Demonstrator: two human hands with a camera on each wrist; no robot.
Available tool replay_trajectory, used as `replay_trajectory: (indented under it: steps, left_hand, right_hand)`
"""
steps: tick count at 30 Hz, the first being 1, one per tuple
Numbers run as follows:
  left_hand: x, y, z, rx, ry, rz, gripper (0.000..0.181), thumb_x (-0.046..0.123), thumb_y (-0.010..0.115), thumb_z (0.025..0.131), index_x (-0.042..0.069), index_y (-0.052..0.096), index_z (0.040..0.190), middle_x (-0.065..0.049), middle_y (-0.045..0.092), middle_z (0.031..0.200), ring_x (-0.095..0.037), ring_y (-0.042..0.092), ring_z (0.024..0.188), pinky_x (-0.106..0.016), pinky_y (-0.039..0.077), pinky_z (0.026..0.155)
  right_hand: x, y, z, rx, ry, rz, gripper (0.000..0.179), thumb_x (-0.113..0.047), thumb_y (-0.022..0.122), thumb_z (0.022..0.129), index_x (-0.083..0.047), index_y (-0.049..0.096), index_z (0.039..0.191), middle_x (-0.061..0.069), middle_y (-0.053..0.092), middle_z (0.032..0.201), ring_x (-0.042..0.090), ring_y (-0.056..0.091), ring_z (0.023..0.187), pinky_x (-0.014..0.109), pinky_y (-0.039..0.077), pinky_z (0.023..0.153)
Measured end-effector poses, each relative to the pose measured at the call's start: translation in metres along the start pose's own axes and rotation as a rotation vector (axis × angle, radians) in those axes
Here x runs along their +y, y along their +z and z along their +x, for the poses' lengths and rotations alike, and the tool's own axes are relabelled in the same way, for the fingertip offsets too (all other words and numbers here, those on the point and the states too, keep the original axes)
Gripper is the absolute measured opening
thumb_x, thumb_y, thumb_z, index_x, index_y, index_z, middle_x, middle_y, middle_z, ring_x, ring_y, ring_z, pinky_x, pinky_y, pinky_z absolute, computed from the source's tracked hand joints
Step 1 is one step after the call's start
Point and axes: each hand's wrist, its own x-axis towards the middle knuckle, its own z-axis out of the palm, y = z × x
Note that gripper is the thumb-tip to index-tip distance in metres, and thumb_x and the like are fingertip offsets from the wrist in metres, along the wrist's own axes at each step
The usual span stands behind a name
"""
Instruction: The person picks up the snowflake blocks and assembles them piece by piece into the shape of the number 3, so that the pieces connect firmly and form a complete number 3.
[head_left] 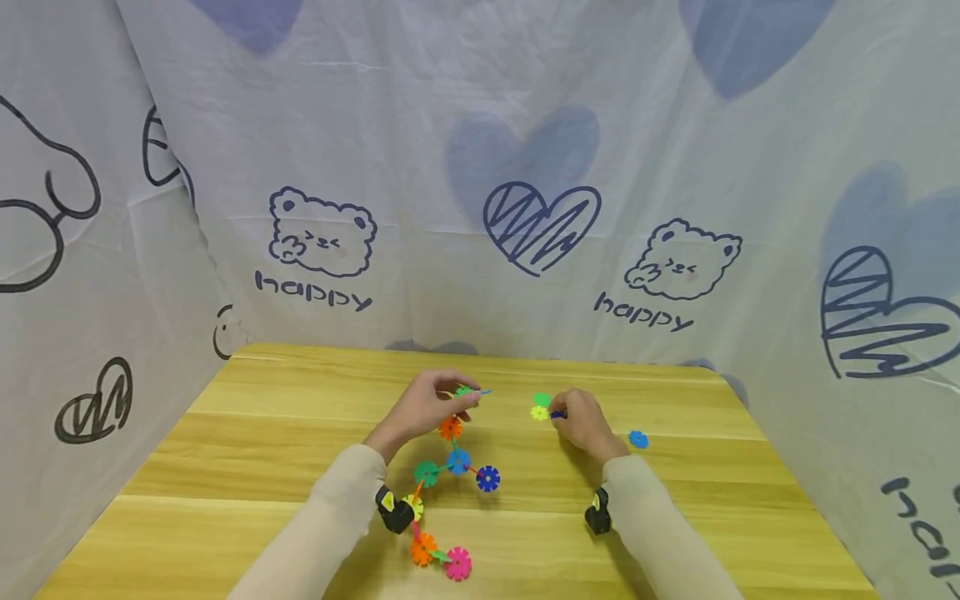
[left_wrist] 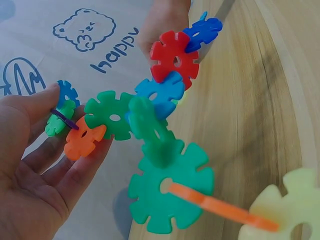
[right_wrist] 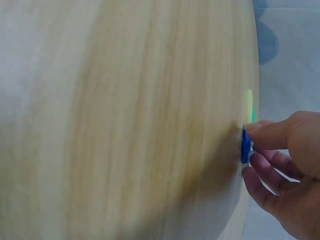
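Note:
A branching chain of notched plastic snowflake discs in several colours stretches from my left hand back toward the near side of the table. At its far end, that hand pinches a blue disc joined to a green disc; an orange disc hangs beside the fingers. My right hand pinches a dark blue disc between thumb and fingertips, low over the table. Just left of it in the head view are a yellow disc and a green disc.
One loose blue disc lies on the wooden table, right of my right hand. The chain's near end has a pink disc. A printed white cloth hangs behind the table and along its sides.

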Motion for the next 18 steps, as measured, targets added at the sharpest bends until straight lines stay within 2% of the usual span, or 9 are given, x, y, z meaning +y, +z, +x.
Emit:
replay_trajectory:
  steps: [8, 13, 18]
  left_hand:
    - [0.0006, -0.0013, 0.0005, 0.021, -0.003, -0.018, 0.025, 0.023, 0.070, 0.100, 0.009, 0.073, 0.120, -0.018, 0.076, 0.109, -0.016, 0.075, 0.078, -0.032, 0.062, 0.074]
    - [0.0022, -0.0026, 0.0010, 0.035, 0.009, -0.035, 0.026, 0.023, 0.070, 0.100, 0.007, 0.073, 0.121, -0.025, 0.073, 0.114, -0.015, 0.075, 0.079, -0.031, 0.062, 0.075]
    - [0.0043, -0.0023, 0.0009, 0.052, 0.025, -0.047, 0.026, 0.022, 0.070, 0.100, 0.006, 0.073, 0.121, -0.021, 0.074, 0.110, -0.015, 0.075, 0.078, -0.030, 0.062, 0.073]
  right_hand:
    - [0.0048, 0.0014, -0.0017, 0.028, -0.034, -0.042, 0.011, 0.003, 0.074, 0.091, 0.001, 0.079, 0.100, 0.016, 0.076, 0.102, 0.036, 0.071, 0.100, 0.048, 0.061, 0.087]
    - [0.0077, 0.0003, -0.0011, 0.027, -0.027, -0.039, 0.010, 0.003, 0.074, 0.090, 0.001, 0.079, 0.099, 0.016, 0.078, 0.099, 0.032, 0.073, 0.095, 0.047, 0.061, 0.085]
    - [0.0093, -0.0028, -0.0015, 0.010, -0.004, -0.021, 0.010, 0.000, 0.079, 0.087, 0.000, 0.078, 0.097, 0.012, 0.076, 0.093, 0.025, 0.070, 0.088, 0.043, 0.061, 0.082]
